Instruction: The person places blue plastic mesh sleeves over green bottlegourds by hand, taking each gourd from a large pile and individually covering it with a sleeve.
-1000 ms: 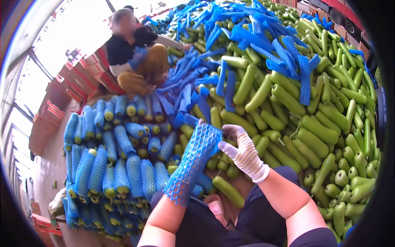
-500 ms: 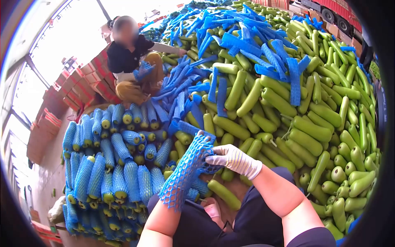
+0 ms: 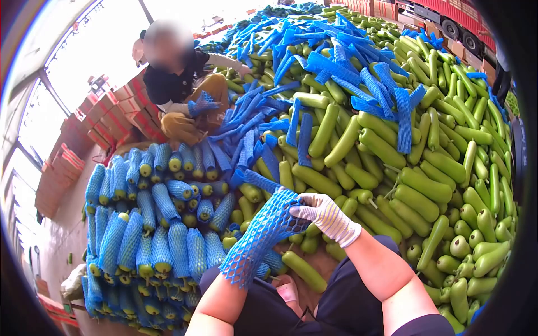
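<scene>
A blue foam net sleeve (image 3: 242, 259) is pulled over my left hand (image 3: 276, 217) and wrist, its mesh stretched wide. The fingers of that hand are mostly hidden under the net. My right hand (image 3: 325, 217), in a white striped glove, pinches the sleeve's far end beside the left fingers. Below my hands, a single green gourd (image 3: 304, 271) lies between my knees. On the left, a stack of gourds in blue net sleeves (image 3: 179, 246) stands close to my left forearm.
Bare green gourds (image 3: 423, 187) form a big heap ahead and to the right. Loose blue sleeves (image 3: 336, 67) lie across its top. Another person (image 3: 179, 84) sits at the far left of the heap. Cartons (image 3: 115, 115) are stacked behind, and a red truck (image 3: 465, 25) stands at the back right.
Both hands have shifted slightly right and down, with the sleeve still over the left hand. The right hand keeps its pinch at the sleeve's end. The view has moved a little.
</scene>
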{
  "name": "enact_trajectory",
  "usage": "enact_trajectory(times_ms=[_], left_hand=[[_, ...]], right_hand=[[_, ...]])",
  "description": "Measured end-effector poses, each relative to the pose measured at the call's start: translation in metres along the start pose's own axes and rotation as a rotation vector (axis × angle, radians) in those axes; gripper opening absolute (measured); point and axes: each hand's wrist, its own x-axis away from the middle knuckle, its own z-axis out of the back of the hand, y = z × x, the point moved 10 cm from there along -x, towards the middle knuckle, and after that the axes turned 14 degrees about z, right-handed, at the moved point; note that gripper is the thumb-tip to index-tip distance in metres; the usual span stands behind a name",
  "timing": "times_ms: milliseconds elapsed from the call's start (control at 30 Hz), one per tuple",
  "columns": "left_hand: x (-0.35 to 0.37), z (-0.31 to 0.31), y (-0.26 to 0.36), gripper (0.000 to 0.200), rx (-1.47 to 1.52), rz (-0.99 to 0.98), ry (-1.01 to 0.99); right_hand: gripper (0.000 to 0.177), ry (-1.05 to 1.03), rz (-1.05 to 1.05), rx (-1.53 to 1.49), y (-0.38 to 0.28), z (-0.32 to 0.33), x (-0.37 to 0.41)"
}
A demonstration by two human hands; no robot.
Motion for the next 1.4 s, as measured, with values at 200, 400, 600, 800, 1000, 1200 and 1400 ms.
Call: enact_trajectory(times_ms=[200,400,600,800,1000,1200,1400], left_hand=[[0.017,0.008,0.058,0.013,-1.101,-0.216,0.003],[-0.012,0.016,-0.074,0.015,-1.501,0.456,0.062],[0.006,0.002,-0.103,0.014,-1.403,0.284,0.065],[-0.018,-0.012,-0.091,0.014,-1.339,0.111,0.095],[-0.015,-0.020,-0.071,0.013,-1.301,-0.003,0.129],[-0.021,-0.028,-0.035,0.012,-1.261,-0.110,0.189],[-0.017,-0.028,-0.005,0.011,-1.225,-0.230,0.252]], right_hand=[[0.035,-0.051,0.133,0.334,0.003,0.018,-0.002],[0.050,-0.144,-0.031,1.446,0.029,0.101,0.051],[0.044,0.282,-0.211,1.862,-0.034,0.237,0.126],[0.060,0.713,-0.642,2.034,-0.116,0.328,0.194],[0.057,0.577,-0.734,2.202,-0.109,0.311,0.191],[0.065,0.571,-0.637,2.212,-0.100,0.317,0.195],[0.064,0.554,-0.660,2.239,-0.097,0.313,0.195]])
